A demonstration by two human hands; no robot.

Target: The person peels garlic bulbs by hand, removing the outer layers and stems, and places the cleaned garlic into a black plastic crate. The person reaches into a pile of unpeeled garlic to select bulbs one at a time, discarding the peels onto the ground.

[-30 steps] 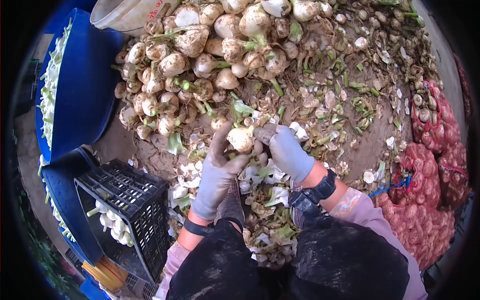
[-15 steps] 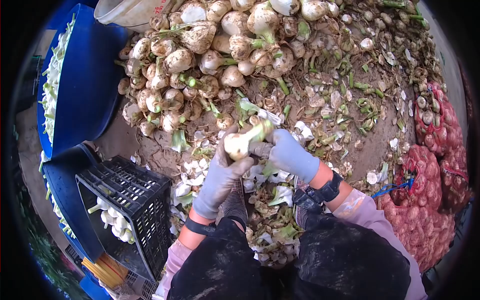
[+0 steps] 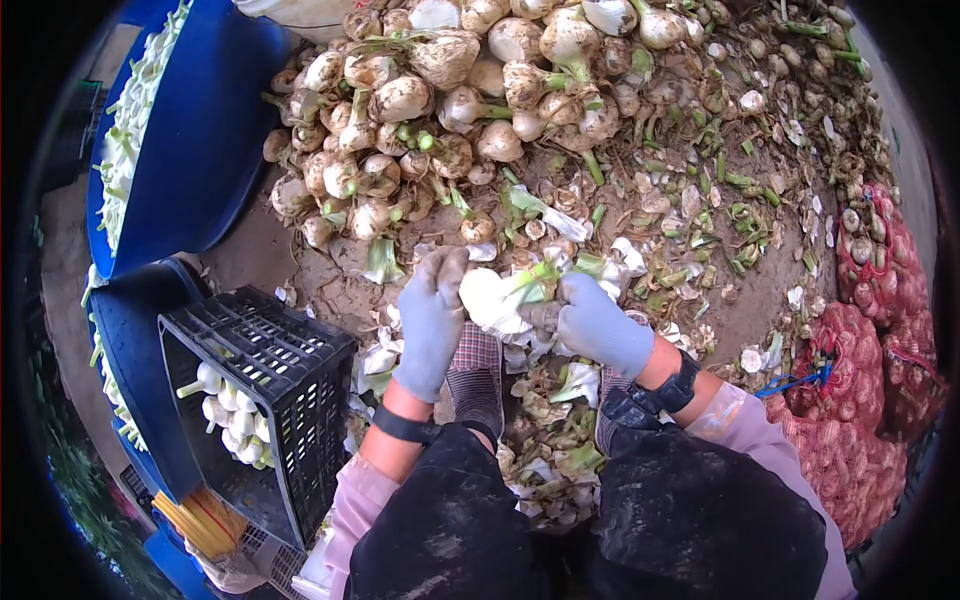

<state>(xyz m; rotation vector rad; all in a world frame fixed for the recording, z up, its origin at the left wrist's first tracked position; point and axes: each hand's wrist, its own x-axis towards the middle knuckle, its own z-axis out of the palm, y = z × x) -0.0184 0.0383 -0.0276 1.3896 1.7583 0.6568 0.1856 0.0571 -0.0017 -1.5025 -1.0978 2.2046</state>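
Observation:
A garlic bulb (image 3: 482, 296) with a short green stem is between my two gloved hands, above my shoes. My left hand (image 3: 432, 315) is closed at the bulb's left side, with its fingertips curled at the edge. On the stem side, my right hand (image 3: 597, 322) pinches the loose outer garlic skin (image 3: 525, 292), which spreads away from the bulb in white and green layers. The grey gloves are soiled at the fingers. Below my hands, peeled skins (image 3: 575, 383) lie between and around my feet.
A heap of dirt-covered garlic (image 3: 440, 100) lies ahead. To the left are a blue tub (image 3: 215, 130) of cleaned garlic and a tipped black crate (image 3: 310, 400) holding several white bulbs. Red mesh sacks (image 3: 845, 430) of garlic stand at right. Trimmings cover the ground.
The outer skin has been pulled loose, and the bulb shows cleaner white. My hands have moved slightly apart. The whole view has shifted a little, with the heap now further right.

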